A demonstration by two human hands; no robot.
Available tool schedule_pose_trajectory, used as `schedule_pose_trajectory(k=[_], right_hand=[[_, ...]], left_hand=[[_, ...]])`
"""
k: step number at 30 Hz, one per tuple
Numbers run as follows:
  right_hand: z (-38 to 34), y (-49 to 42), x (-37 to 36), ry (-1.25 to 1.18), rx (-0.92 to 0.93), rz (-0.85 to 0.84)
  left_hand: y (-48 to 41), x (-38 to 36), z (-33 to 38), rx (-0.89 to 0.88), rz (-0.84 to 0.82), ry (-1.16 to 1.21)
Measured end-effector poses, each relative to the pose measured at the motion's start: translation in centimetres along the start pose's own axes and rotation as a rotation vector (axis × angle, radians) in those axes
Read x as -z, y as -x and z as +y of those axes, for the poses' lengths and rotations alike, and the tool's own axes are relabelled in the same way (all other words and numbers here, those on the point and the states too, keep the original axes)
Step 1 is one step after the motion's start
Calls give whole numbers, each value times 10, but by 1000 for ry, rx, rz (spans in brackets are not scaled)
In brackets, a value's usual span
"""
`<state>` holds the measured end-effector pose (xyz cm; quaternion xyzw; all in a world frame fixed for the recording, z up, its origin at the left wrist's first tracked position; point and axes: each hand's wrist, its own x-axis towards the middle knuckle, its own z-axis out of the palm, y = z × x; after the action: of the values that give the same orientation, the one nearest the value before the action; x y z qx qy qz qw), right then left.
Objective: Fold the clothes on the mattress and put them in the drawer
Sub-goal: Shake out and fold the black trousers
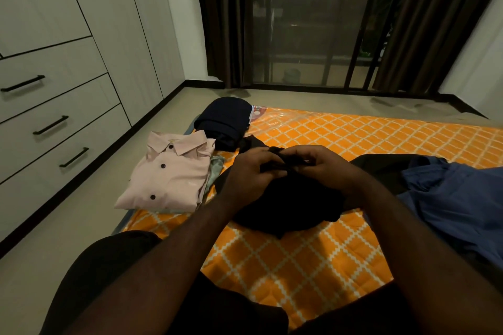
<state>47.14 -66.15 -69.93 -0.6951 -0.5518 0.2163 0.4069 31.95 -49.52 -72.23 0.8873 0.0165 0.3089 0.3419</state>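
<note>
The person sits on the orange patterned mattress point(299, 266) with both arms stretched forward, and the two hands meet close together, almost touching. The left hand point(250, 171) has its fingers curled around the top edge of a black garment point(285, 207), and the right hand point(324, 166) pinches the same edge just beside it, fingers bent and thumb below. The rest of this black garment lies in a loose heap on the mattress directly under both hands and a little nearer to the person. To the left of the left hand, near it, a folded pink shirt point(171, 171) with dark buttons lies on top of a pale green cloth point(215, 168), whose edge shows between the shirt and the hand. Beyond the left hand, farther from the person, a dark navy folded garment point(226, 122) rests at the corner of the mattress. To the right of the right hand, a blue garment point(449, 198) lies spread and unfolded. Well apart from the left hand, across the floor, stand the drawers point(68, 98) with black handles, all closed.
</note>
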Motion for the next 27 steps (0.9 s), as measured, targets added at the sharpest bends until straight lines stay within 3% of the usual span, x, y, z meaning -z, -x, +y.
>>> schedule_pose_trajectory(k=[4, 7, 11, 19, 23, 27], right_hand=[[7, 14, 21, -375, -116, 134], [29, 28, 30, -533, -169, 83], [42, 21, 8, -362, -271, 38], [23, 3, 1, -477, -130, 372], [-16, -18, 30, -378, -117, 581], [-92, -42, 96, -208, -74, 617]], left_hand=[[-5, 6, -11, 166, 192, 50], [-9, 10, -28, 326, 299, 198], [-9, 12, -32, 375, 335, 333], [-18, 18, -28, 332, 270, 405], [-56, 37, -7, 325, 167, 438], [-127, 92, 39, 245, 45, 391]])
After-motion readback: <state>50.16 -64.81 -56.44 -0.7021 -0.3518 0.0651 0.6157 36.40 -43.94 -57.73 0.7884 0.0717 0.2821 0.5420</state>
